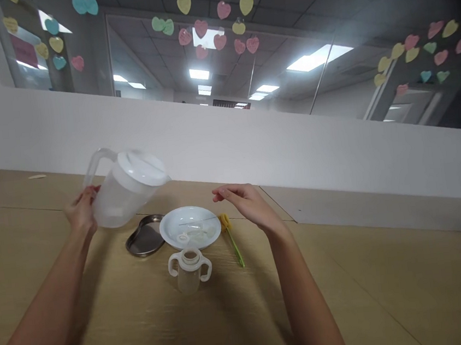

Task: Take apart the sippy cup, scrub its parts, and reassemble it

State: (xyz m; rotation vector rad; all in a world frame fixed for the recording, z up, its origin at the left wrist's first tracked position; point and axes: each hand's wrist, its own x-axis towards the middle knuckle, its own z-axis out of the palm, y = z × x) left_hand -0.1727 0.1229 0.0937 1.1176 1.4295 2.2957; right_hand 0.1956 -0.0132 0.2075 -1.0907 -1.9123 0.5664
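Observation:
My left hand grips the handle of a translucent plastic pitcher, its white lid on. The pitcher is held up off the table and tilted to the right. My right hand hovers with nothing in it, fingers stretched out, above a bottle brush with a yellow sponge head and green handle. Between the hands sits a white bowl with small clear and white parts lying in it. In front of the bowl a clear two-handled baby bottle stands upright, its top uncovered.
A kidney-shaped metal tray lies left of the bowl, under the pitcher. Behind the wooden-looking table rises a low white wall. Above it is a window with heart-shaped sticky notes. A small flat piece lies at the back left.

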